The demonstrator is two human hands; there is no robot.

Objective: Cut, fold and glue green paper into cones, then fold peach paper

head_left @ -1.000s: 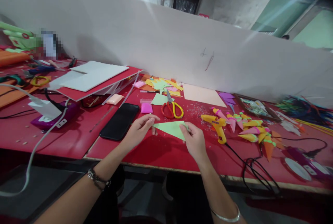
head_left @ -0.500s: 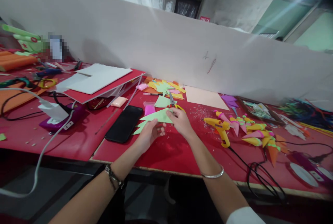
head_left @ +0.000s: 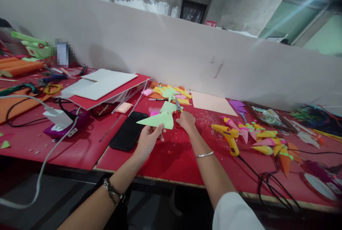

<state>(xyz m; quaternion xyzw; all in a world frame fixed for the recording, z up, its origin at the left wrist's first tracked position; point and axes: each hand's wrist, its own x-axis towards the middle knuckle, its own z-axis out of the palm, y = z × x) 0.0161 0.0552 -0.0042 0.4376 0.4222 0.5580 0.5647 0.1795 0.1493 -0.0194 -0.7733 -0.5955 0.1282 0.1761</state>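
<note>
– Hands first: what are they doing?

– Left hand [head_left: 151, 136] has its thumb and fingers pinched on the lower edge of the light green paper [head_left: 157, 120]. Right hand [head_left: 187, 120] is down at the scissors [head_left: 178, 105], fingers curled over the handles. A bit of red handle shows beside them, but most of the fingers are hidden, so I cannot tell whether they have closed on it.

– And what has just changed?

– A second ago both hands were on that paper, one at each end. Now the left has it alone, and the right has gone across to the scissors.

– Meaning what, for the work?

– I'd judge it a switch from shaping the paper by hand to taking up a tool. The blades look apart from the paper, and I see no cut being made.

– Where exactly is the paper?

– Above the desk [head_left: 171, 167], its narrow tip pointing left over the black phone [head_left: 125, 134], its wide end near the right hand. It covers part of the pink packet [head_left: 154, 112]. Another green piece [head_left: 167, 106] lies just behind, next to the scissors.
</note>
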